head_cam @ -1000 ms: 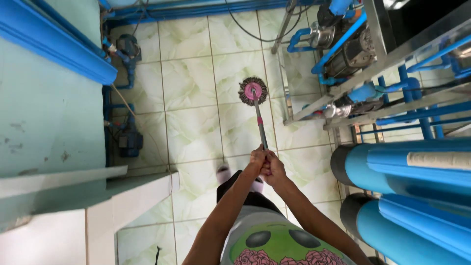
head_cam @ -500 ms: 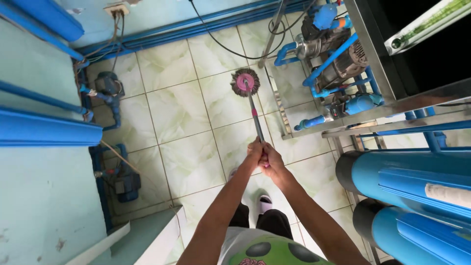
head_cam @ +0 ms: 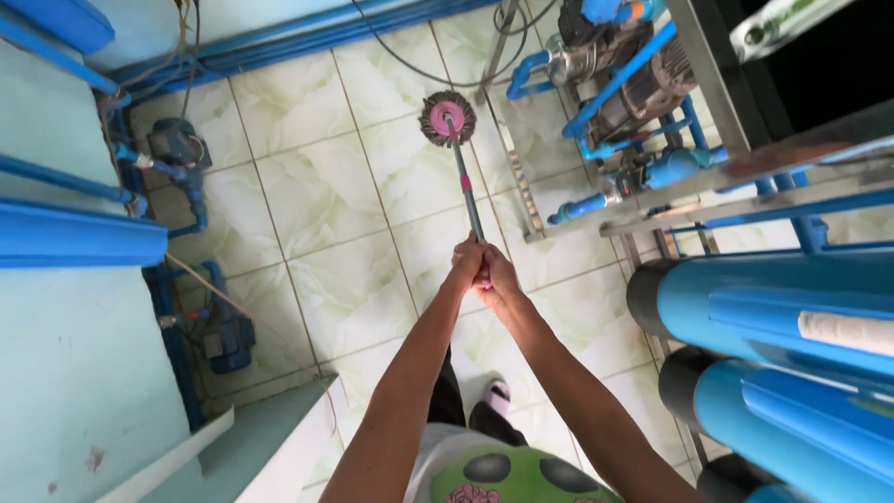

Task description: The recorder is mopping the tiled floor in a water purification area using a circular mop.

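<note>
floor (head_cam: 317,186): pale green marbled tiles, runs all around and under the hands
small pump (head_cam: 177,147): grey-blue, sits well to the left of the hands, up by the wall
second pump (head_cam: 226,337): darker blue, left of the hands and a bit lower
motor unit (head_cam: 643,88): grey with blue pipes round it, up and right of the hands
big blue cylinders (head_cam: 773,307): lying stacked, just right of the hands
metal frame (head_cam: 736,186): steel rails, above those cylinders
blue wall pipe (head_cam: 307,37): along the far wall, well beyond the hands
</note>
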